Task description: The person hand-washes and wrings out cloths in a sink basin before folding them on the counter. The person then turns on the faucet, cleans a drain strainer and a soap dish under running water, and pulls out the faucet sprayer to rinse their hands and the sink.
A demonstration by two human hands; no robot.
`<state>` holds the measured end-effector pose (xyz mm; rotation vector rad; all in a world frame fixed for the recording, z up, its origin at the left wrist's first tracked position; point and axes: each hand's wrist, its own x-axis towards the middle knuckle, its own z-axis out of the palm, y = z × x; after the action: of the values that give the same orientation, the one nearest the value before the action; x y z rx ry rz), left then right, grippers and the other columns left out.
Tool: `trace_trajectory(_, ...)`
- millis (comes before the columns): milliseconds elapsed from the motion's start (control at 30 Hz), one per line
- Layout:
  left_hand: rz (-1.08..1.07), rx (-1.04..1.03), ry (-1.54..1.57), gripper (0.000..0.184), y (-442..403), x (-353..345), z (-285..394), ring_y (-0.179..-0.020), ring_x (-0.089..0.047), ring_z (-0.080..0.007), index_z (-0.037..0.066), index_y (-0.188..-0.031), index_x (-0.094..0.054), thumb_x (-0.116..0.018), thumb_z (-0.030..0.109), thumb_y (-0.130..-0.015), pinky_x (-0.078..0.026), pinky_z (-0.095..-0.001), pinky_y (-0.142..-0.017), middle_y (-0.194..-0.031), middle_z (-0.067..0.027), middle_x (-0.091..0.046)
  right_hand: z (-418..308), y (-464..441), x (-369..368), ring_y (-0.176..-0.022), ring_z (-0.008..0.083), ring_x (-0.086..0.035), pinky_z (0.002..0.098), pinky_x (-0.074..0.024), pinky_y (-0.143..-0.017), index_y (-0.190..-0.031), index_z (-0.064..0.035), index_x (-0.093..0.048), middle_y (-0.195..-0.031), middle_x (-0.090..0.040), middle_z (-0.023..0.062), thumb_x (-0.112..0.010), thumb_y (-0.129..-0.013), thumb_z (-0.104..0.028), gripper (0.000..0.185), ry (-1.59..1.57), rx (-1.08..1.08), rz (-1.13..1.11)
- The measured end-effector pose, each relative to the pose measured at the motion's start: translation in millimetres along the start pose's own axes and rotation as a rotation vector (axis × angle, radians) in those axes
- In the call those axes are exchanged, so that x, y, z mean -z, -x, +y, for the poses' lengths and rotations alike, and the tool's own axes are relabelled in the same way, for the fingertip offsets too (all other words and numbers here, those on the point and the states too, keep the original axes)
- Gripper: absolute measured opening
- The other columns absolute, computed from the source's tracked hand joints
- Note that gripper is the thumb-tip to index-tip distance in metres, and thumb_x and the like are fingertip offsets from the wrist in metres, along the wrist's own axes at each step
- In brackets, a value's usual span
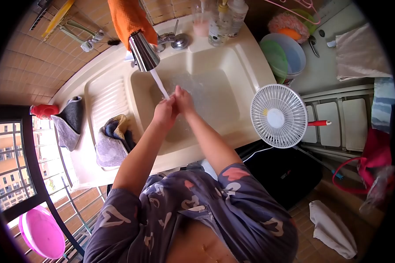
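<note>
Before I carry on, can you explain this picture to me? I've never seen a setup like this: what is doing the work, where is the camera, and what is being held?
There is no machine here: a person works with two bare hands. The single picture comes from a camera worn on their head, looking forward and down, so their own arms reach away from the bottom edge.

The left hand and right hand meet over the sink, where a water stream from the metal spout reaches them. I see nothing held, though something small between the palms would be hidden.

Left of the basin lie a crumpled cloth and a grey cloth; bottles stand behind it, and a white fan is to the right.
</note>
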<state>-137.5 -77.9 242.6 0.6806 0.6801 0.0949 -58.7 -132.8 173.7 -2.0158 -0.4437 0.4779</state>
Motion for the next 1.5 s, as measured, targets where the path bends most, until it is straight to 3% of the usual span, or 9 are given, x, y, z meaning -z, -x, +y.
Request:
trace_trajectory(67, 0.083, -0.092, -0.374, 0.021, -7.4, 27.0, 3.0, -0.086, -0.066, -0.0166, -0.003, -0.110, -0.061, -0.051, 0.004, -0.094, -0.053, -0.0278, -0.078, -0.100, -0.0091, -0.067, 1.0, 14.8, 7.6, -0.063, 0.0202, -0.066, 0.0322, -0.0542, -0.058, -0.102, -0.0022, -0.065, -0.082, -0.069, 0.0072, -0.049, -0.099, -0.035, 0.037, -0.704, -0.309, -0.301)
trace_trajectory(467, 0.246, -0.429, -1.449, 0.020, 20.9, 6.3, 39.7, -0.072, -0.069, -0.0227, -0.001, -0.093, -0.066, -0.068, 0.005, -0.074, -0.055, -0.0331, -0.070, -0.080, -0.0123, -0.070, -38.3, 17.2, 50.7, -0.075, 0.0105, -0.062, 0.0268, -0.0525, -0.067, -0.105, -0.0021, -0.067, -0.086, -0.067, 0.0030, -0.058, -0.092, -0.009, 0.017, -0.435, -0.135, -0.630)
trace_trajectory(833, 0.254, -0.532, -1.357, 0.022, 21.7, 12.3, 40.6, -0.075, -0.069, -0.0265, 0.001, -0.088, -0.065, -0.074, 0.013, -0.071, -0.055, -0.0352, -0.071, -0.080, -0.0140, -0.069, -16.5, 5.4, 38.3, -0.077, 0.0143, -0.065, 0.0321, -0.0524, -0.073, -0.099, -0.0022, -0.069, -0.086, -0.072, 0.0082, -0.070, -0.080, -0.008, 0.020, -0.101, 0.293, -0.547)
trace_trajectory(1233, 0.413, -0.462, -1.060, 0.019, 30.0, 15.8, 25.2, -0.077, -0.069, -0.0203, 0.001, -0.090, -0.066, -0.071, 0.008, -0.073, -0.055, -0.0321, -0.075, -0.079, -0.0103, -0.070, -16.1, 29.5, 17.9, -0.076, 0.0109, -0.062, 0.0236, -0.0521, -0.067, -0.095, 0.0006, -0.068, -0.087, -0.068, 0.0042, -0.067, -0.083, 0.001, 0.012, -0.651, -0.155, -0.382)
trace_trajectory(1300, 0.363, -0.389, -0.979, 0.023, 25.1, 31.4, 20.6, -0.083, -0.069, -0.0225, 0.002, -0.093, -0.066, -0.071, 0.009, -0.072, -0.054, -0.0349, -0.079, -0.087, -0.0125, -0.070, -1.1, 29.4, 4.8, -0.071, 0.0098, -0.060, 0.0250, -0.0509, -0.063, -0.094, -0.0005, -0.067, -0.082, -0.066, 0.0036, -0.064, -0.082, 0.004, 0.013, -0.585, -0.113, -0.386)
trace_trajectory(1367, 0.342, -0.610, -1.426, 0.024, 19.8, 48.3, 17.3, -0.100, -0.066, -0.0247, 0.003, -0.095, -0.066, -0.069, 0.009, -0.072, -0.051, -0.0371, -0.090, -0.103, -0.0139, -0.069, 15.9, 31.5, -4.5, -0.066, 0.0100, -0.058, 0.0273, -0.0496, -0.060, -0.094, -0.0019, -0.066, -0.077, -0.064, 0.0039, -0.061, -0.082, 0.002, 0.014, -0.102, -0.054, -0.405)
trace_trajectory(1400, 0.288, -0.623, -1.644, 0.034, 14.3, 67.4, 19.6, -0.128, -0.048, -0.0335, 0.006, -0.105, -0.066, -0.068, 0.011, -0.071, -0.039, -0.0446, -0.106, -0.131, -0.0162, -0.056, 44.4, 23.2, -15.6, -0.074, 0.0170, -0.063, 0.0342, -0.0524, -0.067, -0.092, -0.0033, -0.066, -0.086, -0.067, 0.0096, -0.057, -0.086, -0.003, 0.012, -0.060, -0.191, -0.456)
trace_trajectory(1433, 0.286, -0.616, -1.639, 0.034, 13.2, 75.4, 20.8, -0.128, -0.048, -0.0335, 0.006, -0.105, -0.066, -0.068, 0.011, -0.071, -0.039, -0.0446, -0.106, -0.131, -0.0162, -0.056, 71.3, 17.6, -22.3, -0.074, 0.0170, -0.063, 0.0342, -0.0524, -0.067, -0.092, -0.0033, -0.066, -0.086, -0.067, 0.0096, -0.057, -0.086, -0.003, 0.012, -0.054, -0.198, -0.458)
trace_trajectory(1500, 0.641, -0.762, -2.059, 0.043, 15.9, 89.4, 21.5, -0.142, -0.024, -0.0418, 0.009, -0.117, -0.064, -0.065, 0.014, -0.074, -0.023, -0.0538, -0.114, -0.147, -0.0153, -0.040, 116.7, 0.7, -25.1, -0.102, 0.0284, -0.063, 0.0396, -0.0513, -0.086, -0.101, -0.0054, -0.068, -0.099, -0.066, 0.0162, -0.058, -0.084, -0.004, 0.020, 0.690, 0.044, -0.237)
